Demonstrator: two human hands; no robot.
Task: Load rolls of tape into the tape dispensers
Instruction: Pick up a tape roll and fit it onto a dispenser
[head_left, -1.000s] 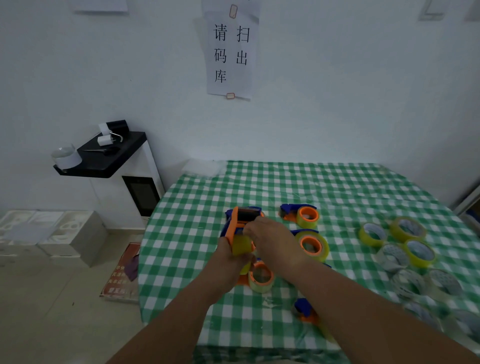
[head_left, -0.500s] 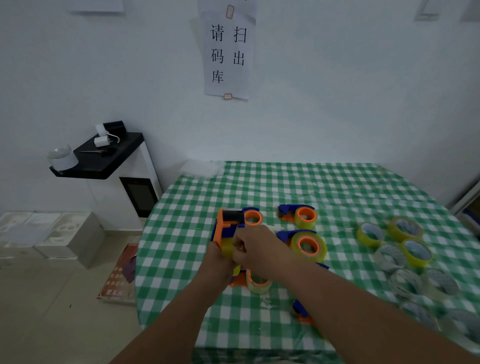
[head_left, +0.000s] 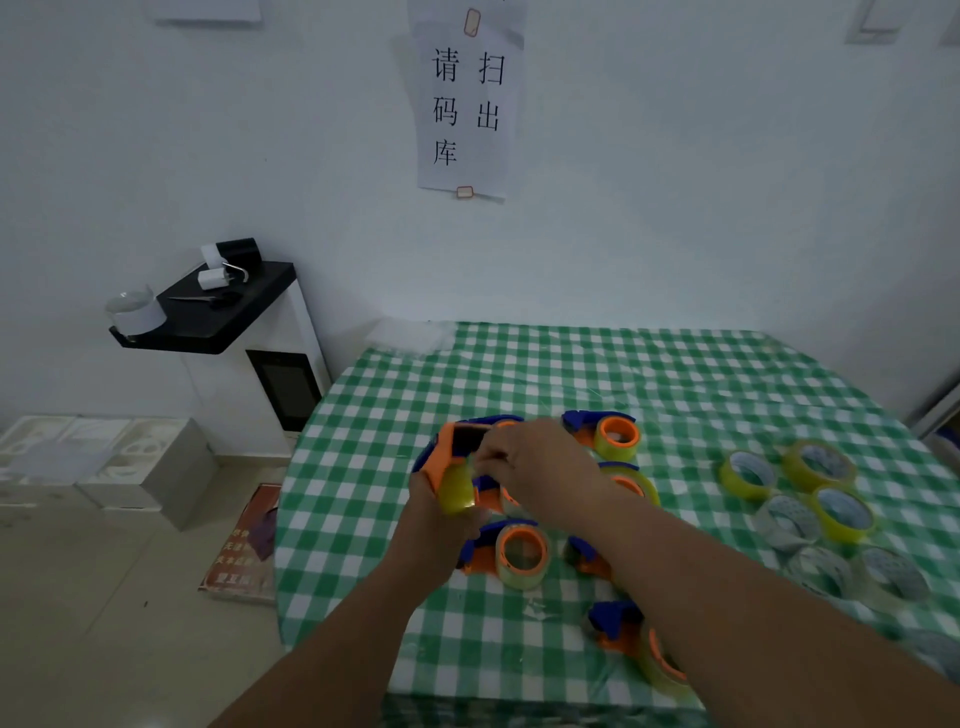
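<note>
Gripping orange-blue tape dispenser (head_left: 452, 454), yellowish roll (head_left: 457, 491) loaded | left hand (head_left: 441, 525) holds | right hand (head_left: 540, 467) pinches it

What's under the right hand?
The right hand covers part of the orange and blue tape dispenser held by the left hand. A yellowish tape roll shows; the fingertips' work is hidden.

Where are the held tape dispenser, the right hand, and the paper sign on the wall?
held tape dispenser (head_left: 451, 451): head view, on its orange body.
right hand (head_left: 540, 467): head view, back of the hand.
paper sign (head_left: 465, 104): head view, middle of the sheet.
</note>
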